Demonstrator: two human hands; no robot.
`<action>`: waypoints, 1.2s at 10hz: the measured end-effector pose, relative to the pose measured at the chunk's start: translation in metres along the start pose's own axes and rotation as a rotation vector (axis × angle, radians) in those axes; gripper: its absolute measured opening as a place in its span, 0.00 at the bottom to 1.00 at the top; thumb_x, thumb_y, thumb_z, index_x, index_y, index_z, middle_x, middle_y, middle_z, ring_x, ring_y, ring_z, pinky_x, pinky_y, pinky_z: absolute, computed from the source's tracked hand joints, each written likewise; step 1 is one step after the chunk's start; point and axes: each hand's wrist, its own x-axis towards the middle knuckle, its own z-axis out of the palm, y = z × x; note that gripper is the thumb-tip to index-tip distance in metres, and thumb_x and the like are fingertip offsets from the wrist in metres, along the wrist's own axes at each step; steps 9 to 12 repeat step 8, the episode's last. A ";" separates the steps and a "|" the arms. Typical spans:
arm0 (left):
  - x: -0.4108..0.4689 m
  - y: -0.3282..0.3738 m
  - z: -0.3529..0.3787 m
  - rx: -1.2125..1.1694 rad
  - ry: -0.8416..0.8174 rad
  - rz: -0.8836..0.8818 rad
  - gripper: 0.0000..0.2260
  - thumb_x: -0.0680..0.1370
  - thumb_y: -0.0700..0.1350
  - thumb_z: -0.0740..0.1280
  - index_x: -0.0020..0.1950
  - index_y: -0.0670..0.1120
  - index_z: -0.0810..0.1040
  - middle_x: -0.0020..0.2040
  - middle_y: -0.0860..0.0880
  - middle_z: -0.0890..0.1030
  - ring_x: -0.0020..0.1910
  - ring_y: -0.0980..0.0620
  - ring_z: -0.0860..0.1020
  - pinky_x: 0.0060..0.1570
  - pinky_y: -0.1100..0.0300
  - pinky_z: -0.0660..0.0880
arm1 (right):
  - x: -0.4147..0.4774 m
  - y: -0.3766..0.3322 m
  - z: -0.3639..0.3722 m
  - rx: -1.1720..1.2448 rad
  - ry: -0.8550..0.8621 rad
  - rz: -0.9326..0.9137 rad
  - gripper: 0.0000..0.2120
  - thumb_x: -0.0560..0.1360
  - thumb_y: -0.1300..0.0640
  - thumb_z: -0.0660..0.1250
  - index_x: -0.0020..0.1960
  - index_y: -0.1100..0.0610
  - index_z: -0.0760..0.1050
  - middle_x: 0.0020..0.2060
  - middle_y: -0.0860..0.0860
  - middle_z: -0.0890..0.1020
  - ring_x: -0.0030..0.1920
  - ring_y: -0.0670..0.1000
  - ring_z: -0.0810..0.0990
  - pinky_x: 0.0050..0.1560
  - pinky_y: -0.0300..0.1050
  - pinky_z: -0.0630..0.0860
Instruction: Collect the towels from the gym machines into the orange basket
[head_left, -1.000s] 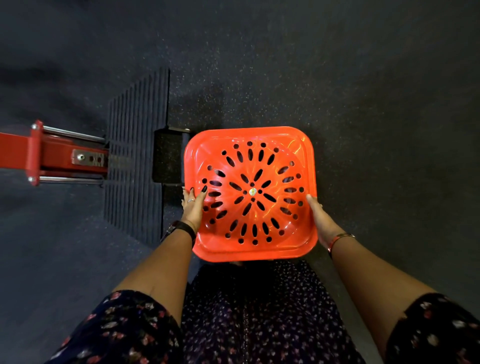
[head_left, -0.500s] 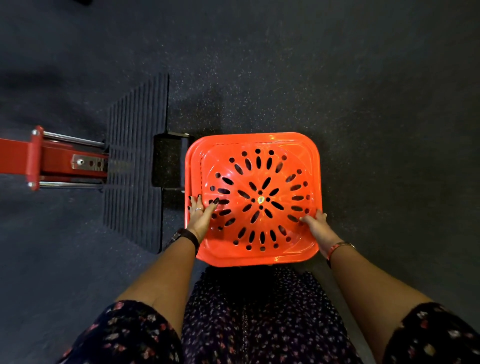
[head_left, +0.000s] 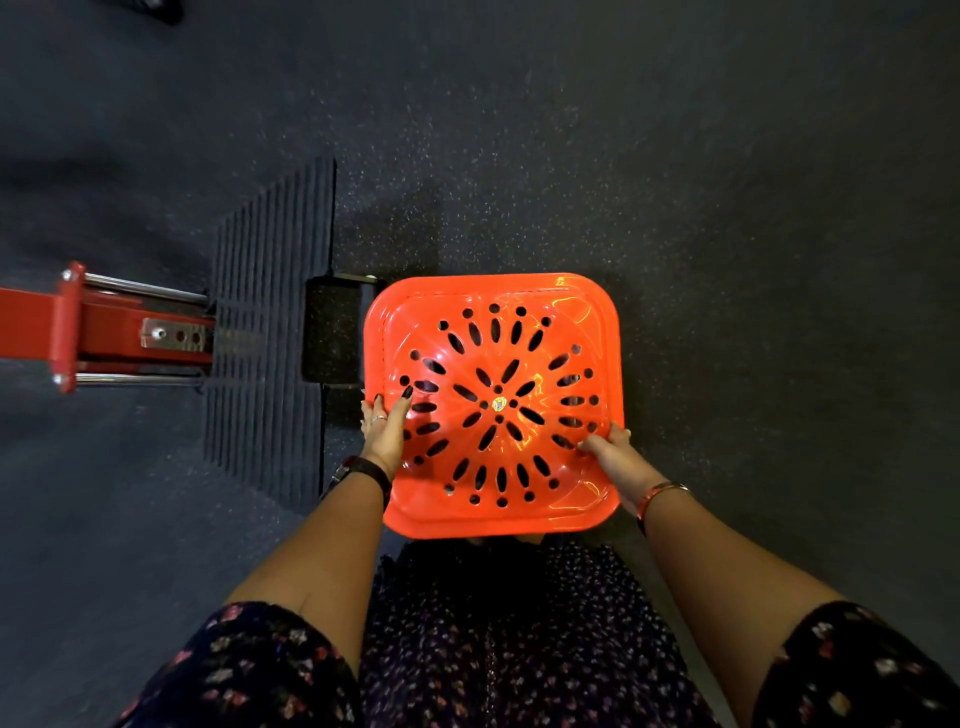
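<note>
Gripping the orange basket (head_left: 597, 332) with my left hand (head_left: 384, 434) and right hand (head_left: 618, 460); ribbed mat (head_left: 270, 332) and red bar (head_left: 104, 332) lie just left.

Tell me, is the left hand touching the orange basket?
Touching. The head view shows the left hand gripping the left rim of the orange basket, with the thumb inside and the fingers outside.

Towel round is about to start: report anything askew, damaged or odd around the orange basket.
Nothing stands out. The square orange plastic basket looks whole, gripped at its side rims by the left hand and right hand. It holds no towels; only its perforated bottom shows. The red metal machine frame beside it looks intact.
</note>
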 end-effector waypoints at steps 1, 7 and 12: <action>0.003 0.002 0.001 -0.013 0.012 -0.005 0.45 0.67 0.63 0.58 0.79 0.46 0.51 0.80 0.48 0.43 0.79 0.48 0.44 0.77 0.47 0.45 | -0.004 -0.004 0.003 0.008 0.000 0.004 0.57 0.54 0.42 0.68 0.78 0.49 0.49 0.78 0.52 0.44 0.76 0.58 0.54 0.74 0.60 0.59; 0.057 -0.037 -0.010 -0.223 -0.052 -0.007 0.49 0.61 0.76 0.66 0.74 0.48 0.66 0.77 0.45 0.61 0.74 0.46 0.64 0.73 0.43 0.61 | -0.024 -0.025 0.013 0.048 0.078 -0.009 0.38 0.69 0.47 0.63 0.77 0.51 0.56 0.77 0.56 0.54 0.74 0.59 0.60 0.73 0.62 0.60; 0.057 -0.024 -0.015 -0.259 -0.068 0.057 0.45 0.64 0.74 0.65 0.75 0.50 0.65 0.78 0.48 0.59 0.76 0.49 0.60 0.75 0.44 0.58 | -0.042 -0.056 0.012 0.050 0.113 -0.198 0.40 0.68 0.48 0.61 0.78 0.49 0.53 0.78 0.52 0.53 0.76 0.56 0.56 0.75 0.61 0.56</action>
